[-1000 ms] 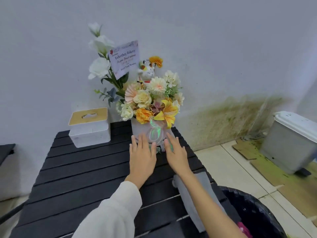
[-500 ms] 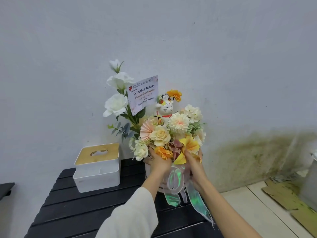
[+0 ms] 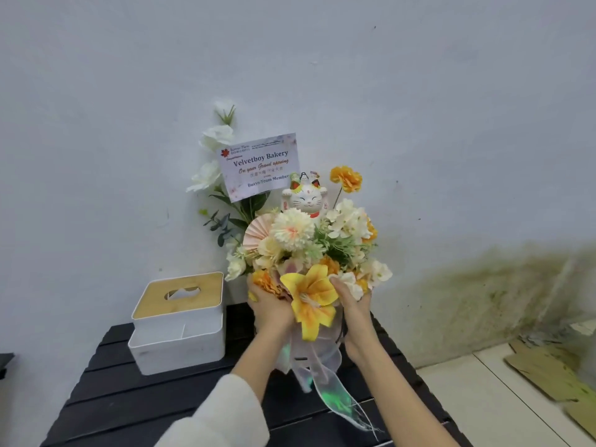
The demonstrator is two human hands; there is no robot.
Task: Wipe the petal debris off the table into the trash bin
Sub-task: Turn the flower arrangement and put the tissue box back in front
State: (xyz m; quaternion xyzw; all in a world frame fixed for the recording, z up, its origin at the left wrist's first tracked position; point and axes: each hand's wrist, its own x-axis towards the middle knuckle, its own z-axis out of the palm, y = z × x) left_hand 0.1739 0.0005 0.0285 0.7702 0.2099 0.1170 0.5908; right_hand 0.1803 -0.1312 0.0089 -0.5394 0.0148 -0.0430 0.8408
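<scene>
Two bare hands clasp a flower arrangement [image 3: 306,253] from either side above the far end of a black slatted table [image 3: 154,404]. The arrangement is a dense mound of cream, white and orange blooms, with a large yellow lily [image 3: 311,296] hanging at the front and a sheer iridescent ribbon [image 3: 322,372] trailing from its pale base down to the slats. A white lucky-cat figurine [image 3: 304,198] sits near the top, and a printed card [image 3: 259,166] reading "Velvetboy Bakery" stands beside tall white flowers against the wall. The left hand [image 3: 271,309], its forearm in a white sleeve [image 3: 219,414], curls its fingers round the arrangement's left side under an orange bloom. The right hand [image 3: 353,304], on a bare arm, wraps its fingers round the right side just below the white blossoms. Both grip the arrangement; whether its base touches the table cannot be told, as the ribbon and hands hide it. A white tissue box [image 3: 179,321] with a wooden lid stands on the table just left of the arrangement. No petal debris can be made out on the visible slats. Compared with half a second ago, the arrangement sits higher and closer in view, the cat now faces forward, and both hands have kept their places on its sides.
</scene>
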